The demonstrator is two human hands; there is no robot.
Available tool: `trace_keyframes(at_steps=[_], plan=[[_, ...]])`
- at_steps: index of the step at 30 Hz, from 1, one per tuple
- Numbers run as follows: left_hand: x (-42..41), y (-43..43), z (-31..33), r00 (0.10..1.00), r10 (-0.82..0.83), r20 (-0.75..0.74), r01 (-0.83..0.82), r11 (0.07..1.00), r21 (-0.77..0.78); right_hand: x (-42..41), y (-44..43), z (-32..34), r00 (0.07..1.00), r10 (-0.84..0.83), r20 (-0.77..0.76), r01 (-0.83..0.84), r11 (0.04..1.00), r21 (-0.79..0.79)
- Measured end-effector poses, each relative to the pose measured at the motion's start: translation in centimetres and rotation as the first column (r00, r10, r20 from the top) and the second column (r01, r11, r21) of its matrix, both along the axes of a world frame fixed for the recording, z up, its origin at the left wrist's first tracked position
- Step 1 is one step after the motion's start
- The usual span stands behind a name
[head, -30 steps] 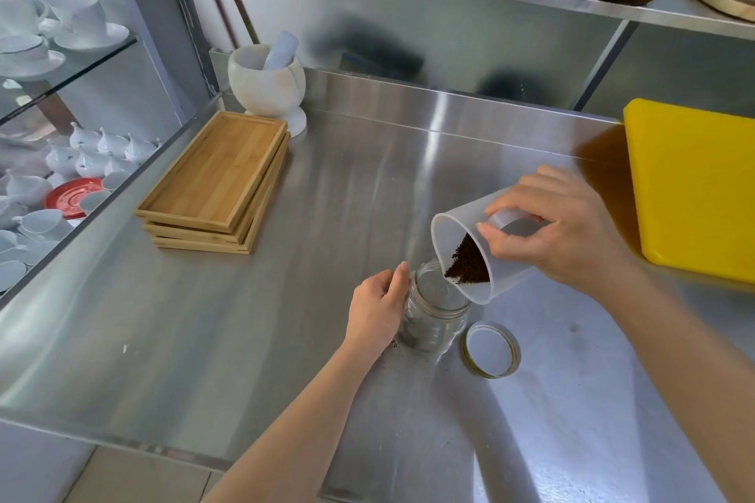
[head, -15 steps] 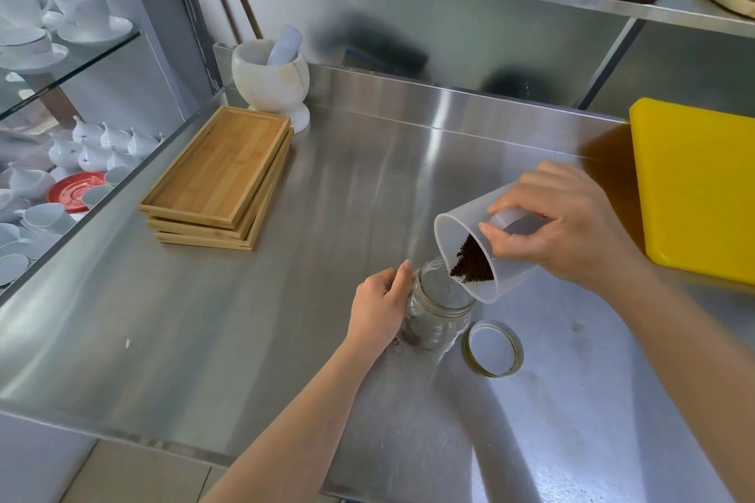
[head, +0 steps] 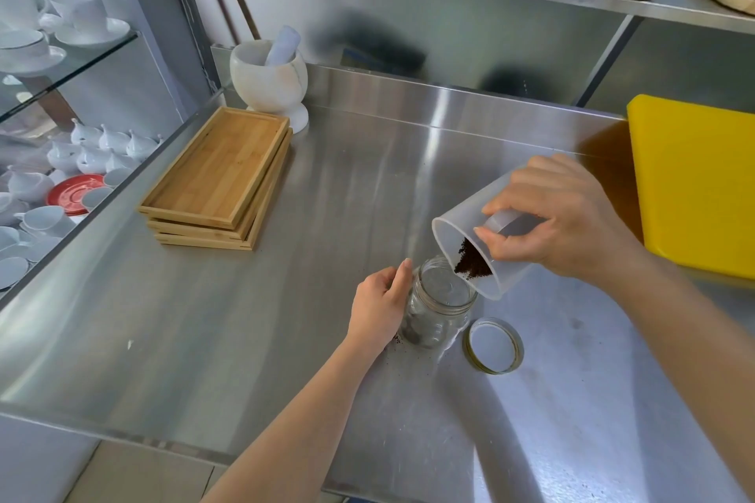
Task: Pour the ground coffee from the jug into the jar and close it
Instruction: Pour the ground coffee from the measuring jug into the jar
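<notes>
A clear glass jar [head: 439,304] stands upright and open on the steel counter, and my left hand [head: 380,304] grips its left side. My right hand [head: 566,231] holds a translucent plastic jug [head: 470,249] by its handle, tipped steeply with its mouth over the jar's right rim. Dark ground coffee [head: 472,262] lies heaped at the jug's lower lip, right above the jar opening. A little dark coffee shows inside the jar near its bottom. The jar's round metal lid [head: 493,345] lies flat on the counter just right of the jar.
A stack of wooden trays [head: 220,180] lies at the left, with a white marble mortar and pestle [head: 269,78] behind it. A yellow board [head: 694,184] sits at the right edge. White cups and saucers [head: 61,24] fill glass shelves at far left. A few coffee grains [head: 397,338] lie by the jar.
The jug has tipped a little further and its coffee heap has slid down to the lip over the jar. Both hands keep their grips.
</notes>
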State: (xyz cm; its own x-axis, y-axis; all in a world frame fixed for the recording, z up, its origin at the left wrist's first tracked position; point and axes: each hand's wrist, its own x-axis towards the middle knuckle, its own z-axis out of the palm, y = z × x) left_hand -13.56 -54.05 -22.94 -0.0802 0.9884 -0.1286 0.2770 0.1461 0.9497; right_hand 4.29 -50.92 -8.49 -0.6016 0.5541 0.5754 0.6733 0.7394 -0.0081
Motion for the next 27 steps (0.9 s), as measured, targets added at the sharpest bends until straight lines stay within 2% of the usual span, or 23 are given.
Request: trace_keyframes(at_steps=[27], plan=[[-0.29,0.1,-0.06,0.999,-0.032,-0.001,0.032,0.999,-0.009,-0.49,-0.07,0.49,0.998,0.044,-0.034,-0.043,0.998,0.037]])
